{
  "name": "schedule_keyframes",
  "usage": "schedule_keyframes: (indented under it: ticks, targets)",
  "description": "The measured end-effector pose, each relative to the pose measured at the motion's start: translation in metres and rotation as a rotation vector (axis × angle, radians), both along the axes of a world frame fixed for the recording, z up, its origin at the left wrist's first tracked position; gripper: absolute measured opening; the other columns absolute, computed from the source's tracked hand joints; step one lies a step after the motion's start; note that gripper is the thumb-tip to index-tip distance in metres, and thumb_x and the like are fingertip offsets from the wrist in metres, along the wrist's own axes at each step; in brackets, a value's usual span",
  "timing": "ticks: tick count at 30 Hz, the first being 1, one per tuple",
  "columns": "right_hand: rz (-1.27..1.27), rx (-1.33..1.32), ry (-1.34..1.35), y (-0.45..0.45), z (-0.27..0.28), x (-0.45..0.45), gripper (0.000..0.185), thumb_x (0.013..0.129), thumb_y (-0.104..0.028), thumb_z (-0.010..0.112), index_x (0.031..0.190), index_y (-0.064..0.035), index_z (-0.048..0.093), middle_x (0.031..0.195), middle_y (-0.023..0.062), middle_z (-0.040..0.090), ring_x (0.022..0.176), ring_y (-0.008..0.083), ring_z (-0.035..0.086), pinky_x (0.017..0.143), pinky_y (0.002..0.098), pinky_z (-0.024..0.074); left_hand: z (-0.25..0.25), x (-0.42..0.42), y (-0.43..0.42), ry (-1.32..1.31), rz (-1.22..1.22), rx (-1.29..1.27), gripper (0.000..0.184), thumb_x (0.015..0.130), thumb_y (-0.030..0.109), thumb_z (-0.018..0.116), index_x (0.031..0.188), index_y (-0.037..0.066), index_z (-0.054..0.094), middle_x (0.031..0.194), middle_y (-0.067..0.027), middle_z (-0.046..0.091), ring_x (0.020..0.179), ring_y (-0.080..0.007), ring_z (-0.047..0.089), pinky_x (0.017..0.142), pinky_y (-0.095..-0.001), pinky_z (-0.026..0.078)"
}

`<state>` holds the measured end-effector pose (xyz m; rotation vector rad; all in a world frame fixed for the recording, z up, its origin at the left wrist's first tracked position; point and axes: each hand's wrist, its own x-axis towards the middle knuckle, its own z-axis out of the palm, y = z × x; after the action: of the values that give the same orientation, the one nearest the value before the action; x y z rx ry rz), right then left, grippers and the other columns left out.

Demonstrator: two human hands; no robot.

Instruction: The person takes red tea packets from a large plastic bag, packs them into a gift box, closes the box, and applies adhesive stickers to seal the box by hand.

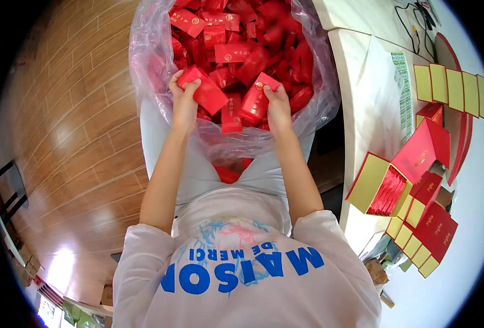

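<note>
My left hand [184,98] grips a red packet [203,90] between thumb and fingers, its plain side facing up. In my right hand [278,106] is another red packet [255,101], with gold print and a round emblem near its top. Both are held just above a large clear plastic bag [149,71], open in front of my lap. Many similar red packets [233,53] lie heaped inside it at different angles. One packet [231,113] lies on the heap between my hands, near the bag's front edge.
At the right stands a white-covered table [357,71]. An open red and gold box [381,188] holds a row of red packets. Several closed red boxes [436,229] and a row of gold-sided boxes [455,90] sit beyond it. Wood-look floor [83,109] spreads at the left.
</note>
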<state>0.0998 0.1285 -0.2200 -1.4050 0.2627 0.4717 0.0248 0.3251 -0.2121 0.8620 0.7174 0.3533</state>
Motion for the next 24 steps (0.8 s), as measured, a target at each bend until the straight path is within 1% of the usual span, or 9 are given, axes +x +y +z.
schedule_keyframes:
  ticks: [2, 5, 9, 10, 14, 16, 19, 21, 24]
  targets:
    - [0.035, 0.145, 0.106, -0.002, 0.022, -0.007, 0.024, 0.099, -0.020, 0.052, 0.114, -0.0020, 0.054, 0.110, 0.0029, 0.061, 0.098, 0.0127, 0.057, 0.089, 0.0291, 0.0451, 0.021, -0.010, 0.003, -0.037, -0.164, -0.120, 0.044, 0.086, 0.012, 0.048, 0.129, 0.011, 0.043, 0.121, -0.0079, 0.053, 0.109, -0.0192, 0.054, 0.098, -0.0327, 0.044]
    - [0.012, 0.130, 0.171, 0.017, 0.049, -0.028, 0.028, 0.100, -0.026, 0.050, 0.116, -0.0030, 0.055, 0.110, 0.0028, 0.061, 0.099, 0.0123, 0.056, 0.090, 0.0289, 0.0447, 0.010, -0.018, -0.003, -0.238, -0.474, -0.351, 0.047, 0.086, 0.013, 0.041, 0.132, 0.012, 0.043, 0.128, -0.0073, 0.049, 0.116, -0.0188, 0.050, 0.101, -0.0327, 0.041]
    - [0.087, -0.175, -0.082, 0.046, 0.034, -0.056, 0.032, 0.102, -0.030, 0.043, 0.113, -0.0013, 0.052, 0.108, 0.0123, 0.061, 0.099, 0.0211, 0.057, 0.089, 0.0338, 0.0433, 0.030, -0.019, -0.060, 0.054, -0.371, -0.169, 0.044, 0.100, 0.035, 0.033, 0.135, 0.011, 0.044, 0.134, -0.0089, 0.048, 0.124, -0.0186, 0.045, 0.107, -0.0319, 0.034]
    - [0.135, -0.319, -0.156, 0.048, 0.044, -0.056, 0.030, 0.101, -0.025, 0.045, 0.118, -0.0011, 0.050, 0.113, 0.0123, 0.059, 0.104, 0.0188, 0.055, 0.092, 0.0319, 0.0425, 0.026, -0.021, -0.060, 0.069, -0.404, -0.076, 0.054, 0.101, 0.049, 0.028, 0.136, 0.011, 0.043, 0.139, -0.0101, 0.044, 0.126, -0.0182, 0.043, 0.107, -0.0321, 0.033]
    - [0.079, -0.388, -0.234, 0.051, 0.043, -0.058, 0.028, 0.101, -0.023, 0.045, 0.115, 0.0001, 0.050, 0.110, 0.0153, 0.059, 0.102, 0.0239, 0.055, 0.090, 0.0339, 0.0428, 0.022, -0.037, -0.056, 0.144, -0.537, -0.174, 0.057, 0.100, 0.051, 0.036, 0.141, 0.011, 0.033, 0.141, -0.0112, 0.042, 0.127, -0.0193, 0.044, 0.108, -0.0327, 0.031]
    - [0.140, -0.487, -0.388, 0.050, 0.029, -0.060, 0.023, 0.097, -0.018, 0.050, 0.113, -0.0009, 0.051, 0.105, 0.0193, 0.058, 0.097, 0.0350, 0.056, 0.087, 0.0423, 0.0436, 0.025, -0.044, -0.054, 0.065, -0.543, -0.328, 0.064, 0.097, 0.049, 0.048, 0.143, 0.010, 0.027, 0.138, -0.0116, 0.044, 0.125, -0.0201, 0.046, 0.106, -0.0344, 0.036]
    - [0.336, -0.705, -0.623, 0.052, 0.023, -0.069, 0.024, 0.092, -0.013, 0.054, 0.112, -0.0005, 0.052, 0.102, 0.0201, 0.056, 0.095, 0.0371, 0.054, 0.085, 0.0443, 0.0432, 0.045, -0.051, -0.043, 0.230, -0.475, -0.339, 0.072, 0.093, 0.042, 0.059, 0.144, 0.010, 0.020, 0.135, -0.0099, 0.046, 0.123, -0.0201, 0.049, 0.099, -0.0373, 0.044]
    - [0.267, -0.758, -0.738, 0.045, 0.007, -0.057, 0.021, 0.088, -0.007, 0.055, 0.108, 0.0004, 0.054, 0.101, 0.0204, 0.057, 0.096, 0.0367, 0.054, 0.085, 0.0443, 0.0433, 0.015, -0.062, -0.028, 0.148, -0.339, -0.347, 0.064, 0.092, 0.039, 0.062, 0.140, 0.011, 0.029, 0.127, -0.0092, 0.052, 0.111, -0.0185, 0.057, 0.089, -0.0381, 0.051]
    - [0.180, -0.818, -0.570, 0.023, -0.011, -0.031, 0.023, 0.089, -0.012, 0.057, 0.108, 0.0009, 0.055, 0.096, 0.0178, 0.060, 0.094, 0.0362, 0.057, 0.085, 0.0447, 0.0449, 0.010, -0.072, -0.007, 0.212, -0.380, -0.392, 0.041, 0.093, 0.036, 0.062, 0.121, 0.013, 0.043, 0.101, -0.0071, 0.061, 0.084, -0.0170, 0.063, 0.079, -0.0356, 0.054]
